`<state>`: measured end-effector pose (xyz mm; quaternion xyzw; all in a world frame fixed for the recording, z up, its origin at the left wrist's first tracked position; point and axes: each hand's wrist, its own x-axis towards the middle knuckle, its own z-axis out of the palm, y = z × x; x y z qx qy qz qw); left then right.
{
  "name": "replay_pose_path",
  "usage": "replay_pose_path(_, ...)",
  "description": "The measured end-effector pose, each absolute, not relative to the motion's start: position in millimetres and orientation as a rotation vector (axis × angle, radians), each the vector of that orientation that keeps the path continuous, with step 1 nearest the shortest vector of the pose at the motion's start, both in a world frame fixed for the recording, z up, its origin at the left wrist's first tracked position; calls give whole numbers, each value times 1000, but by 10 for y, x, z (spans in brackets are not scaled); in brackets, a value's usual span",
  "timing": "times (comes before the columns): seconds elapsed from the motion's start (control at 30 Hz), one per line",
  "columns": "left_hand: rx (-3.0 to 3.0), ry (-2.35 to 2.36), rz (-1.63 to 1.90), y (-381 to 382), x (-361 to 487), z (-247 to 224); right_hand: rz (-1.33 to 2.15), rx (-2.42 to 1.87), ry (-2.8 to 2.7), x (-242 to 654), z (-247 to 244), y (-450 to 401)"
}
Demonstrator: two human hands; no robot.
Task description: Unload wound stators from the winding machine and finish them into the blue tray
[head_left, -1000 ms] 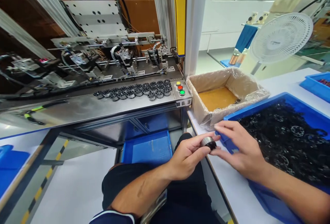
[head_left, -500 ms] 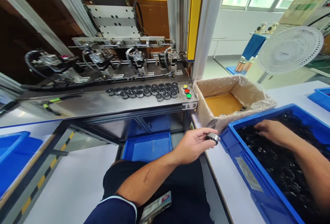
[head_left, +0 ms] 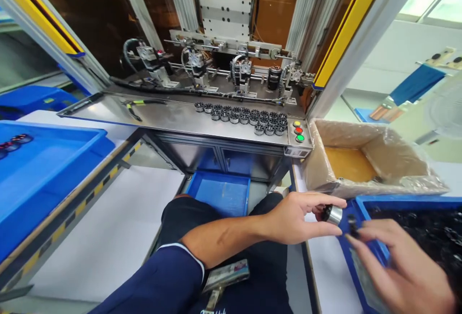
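The left hand (head_left: 299, 217) holds a silver ring (head_left: 335, 215) with a black inner part, gripped between thumb and fingers just above the edge of the white surface (head_left: 325, 268). The right hand (head_left: 404, 266) faces it from close by, thumb and fingertips pinching a small black piece (head_left: 352, 225), blurred and apart from the ring. Below the left forearm, a badge (head_left: 229, 275) lies against the person's dark clothing.

Beside and partly behind the right hand, a blue bin (head_left: 373, 202) on the white surface is filled with black parts (head_left: 415, 218). To the left, a wide blue tray (head_left: 54, 164) holds a few dark rings at its far side. Ahead of the knees sits a lower blue tray (head_left: 218, 193).

Just beyond the bin stands a plastic-lined cardboard box (head_left: 321, 164). Left of it, yellow, red and green buttons (head_left: 300, 138) sit at the end of a metal surface (head_left: 173, 122), beside rows of black-and-silver rings (head_left: 234, 117); farther left lies a tool with green-and-black handles (head_left: 133, 111). Behind these stands a machine (head_left: 197, 61) between yellow uprights (head_left: 352, 27).
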<state>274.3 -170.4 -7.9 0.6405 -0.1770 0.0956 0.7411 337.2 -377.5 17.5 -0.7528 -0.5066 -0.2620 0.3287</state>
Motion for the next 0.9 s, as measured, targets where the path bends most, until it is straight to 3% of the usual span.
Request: replay_pose_path(0.9, 1188, -276, -11, -1792, 2700, -103, -885, -1898, -1623, 3271, 206, -3740)
